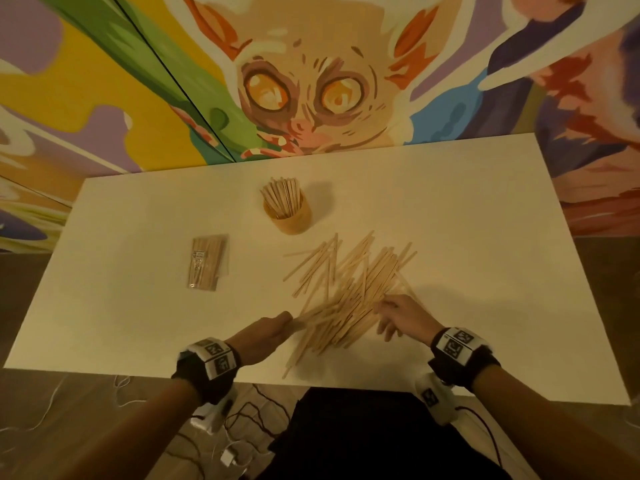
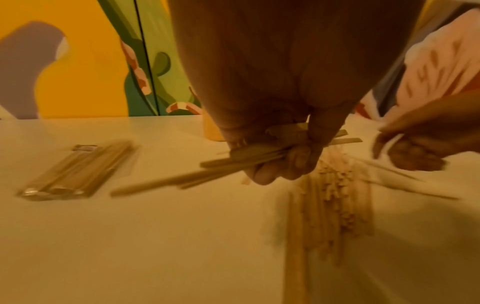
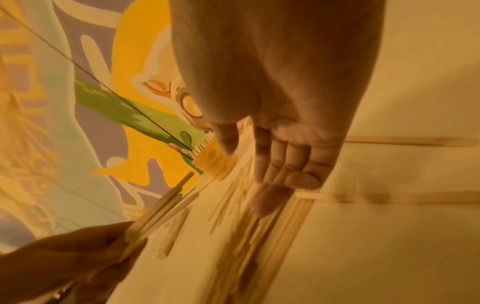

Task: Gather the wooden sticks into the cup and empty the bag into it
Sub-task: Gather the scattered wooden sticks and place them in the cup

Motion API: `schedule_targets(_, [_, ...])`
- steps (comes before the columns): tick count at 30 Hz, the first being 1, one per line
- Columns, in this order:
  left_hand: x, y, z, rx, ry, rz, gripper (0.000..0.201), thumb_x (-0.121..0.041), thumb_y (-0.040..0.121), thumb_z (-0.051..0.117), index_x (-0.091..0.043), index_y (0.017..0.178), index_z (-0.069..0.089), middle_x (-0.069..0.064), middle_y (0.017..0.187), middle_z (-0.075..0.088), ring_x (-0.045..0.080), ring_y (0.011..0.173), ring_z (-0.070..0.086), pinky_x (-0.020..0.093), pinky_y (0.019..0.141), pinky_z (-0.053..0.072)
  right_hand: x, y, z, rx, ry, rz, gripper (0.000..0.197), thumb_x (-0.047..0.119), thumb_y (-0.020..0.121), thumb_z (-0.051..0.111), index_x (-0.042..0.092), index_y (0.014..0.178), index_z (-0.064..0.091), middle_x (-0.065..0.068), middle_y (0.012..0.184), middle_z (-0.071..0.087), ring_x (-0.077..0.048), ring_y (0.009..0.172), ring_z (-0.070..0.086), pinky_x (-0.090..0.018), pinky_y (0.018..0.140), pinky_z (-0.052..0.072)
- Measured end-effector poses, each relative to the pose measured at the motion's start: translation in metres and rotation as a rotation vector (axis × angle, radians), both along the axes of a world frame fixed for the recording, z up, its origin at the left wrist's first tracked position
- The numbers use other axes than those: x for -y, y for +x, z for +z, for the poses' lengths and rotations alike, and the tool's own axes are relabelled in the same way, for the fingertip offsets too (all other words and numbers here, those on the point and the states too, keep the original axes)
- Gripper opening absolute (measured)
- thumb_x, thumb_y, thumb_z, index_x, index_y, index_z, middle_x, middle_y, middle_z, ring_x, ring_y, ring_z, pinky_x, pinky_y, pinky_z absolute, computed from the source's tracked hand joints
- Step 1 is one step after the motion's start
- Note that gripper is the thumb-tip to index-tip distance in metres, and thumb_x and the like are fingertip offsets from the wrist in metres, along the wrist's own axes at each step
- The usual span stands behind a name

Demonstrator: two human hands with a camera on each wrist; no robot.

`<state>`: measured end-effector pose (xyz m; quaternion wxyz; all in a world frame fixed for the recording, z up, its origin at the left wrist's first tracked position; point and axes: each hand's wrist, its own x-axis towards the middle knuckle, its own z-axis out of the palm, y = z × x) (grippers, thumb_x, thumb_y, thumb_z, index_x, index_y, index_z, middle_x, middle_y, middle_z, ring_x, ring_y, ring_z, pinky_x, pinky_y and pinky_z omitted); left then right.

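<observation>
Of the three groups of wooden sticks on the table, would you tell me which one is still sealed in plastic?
The bag of sticks, lying flat left of the cup. The cup's sticks stand upright and the loose pile lies scattered between the hands.

Bare table right of cup; bag (lying flat) left.

Head camera looks steeply down across the white rectangular table toward the painted wall. Each wrist camera peers along its palm, close over the scattered pale wooden sticks, which all three views share.
</observation>
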<state>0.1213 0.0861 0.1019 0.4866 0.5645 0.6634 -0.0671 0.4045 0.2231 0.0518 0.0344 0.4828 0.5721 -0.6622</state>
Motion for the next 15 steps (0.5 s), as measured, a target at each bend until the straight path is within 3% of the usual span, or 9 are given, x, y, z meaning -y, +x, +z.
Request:
schedule_targets(4, [-0.012,0.035,0.007,0.061,0.059,-0.057,0.020,-0.038,0.104,0.030,-0.021,0.100,0.038,0.002,0.074,0.049,0.019,0.063,0.041,0.032,0.061,0.034,-0.005,-0.019,0.021,-0.093,-0.059,-0.164,0.043,0.050,0.099,0.045,0.014,0.109,0.065,-0.013,0.088,0.075,-0.024,0.066,0.069,-0.030,0.059,0.049])
schedule_targets(7, [-0.022,0.051,0.009,0.090,0.089,-0.076,0.017,-0.039,0.104,0.031,-0.024,0.101,0.038,0.001,0.075,0.050,0.018,0.064,0.043,0.033,0.063,0.035,-0.003,-0.027,0.036,-0.129,-0.100,-0.112,0.046,0.051,0.097,0.047,0.012,0.099,0.072,-0.008,0.080,0.074,-0.020,0.062,0.067,-0.028,0.057,0.049])
schedule_targets(10, [-0.033,0.062,0.012,0.088,0.134,-0.103,0.012,-0.034,0.104,0.033,-0.023,0.103,0.038,0.000,0.073,0.049,0.017,0.061,0.042,0.031,0.061,0.033,0.006,-0.034,0.044,-0.164,-0.075,-0.130,0.036,0.038,0.099,0.052,0.008,0.089,0.070,-0.012,0.073,0.073,-0.024,0.057,0.066,-0.025,0.049,0.047])
schedule_targets(13, [-0.040,0.071,0.013,0.062,0.198,-0.104,0.021,-0.034,0.104,0.033,-0.017,0.111,0.042,-0.001,0.075,0.052,0.016,0.061,0.044,0.032,0.061,0.035,0.008,-0.034,0.041,-0.215,-0.041,-0.309,0.019,0.017,0.098,0.055,0.002,0.097,0.067,-0.017,0.078,0.069,-0.020,0.051,0.065,-0.024,0.044,0.048])
schedule_targets(15, [-0.040,0.075,0.012,0.036,0.250,-0.109,0.025,-0.036,0.104,0.032,-0.016,0.116,0.043,0.000,0.079,0.054,0.019,0.066,0.047,0.034,0.064,0.038,0.007,-0.030,0.038,-0.251,-0.030,-0.389,0.013,0.011,0.094,0.059,0.003,0.099,0.068,-0.017,0.082,0.070,-0.021,0.056,0.066,-0.027,0.048,0.050])
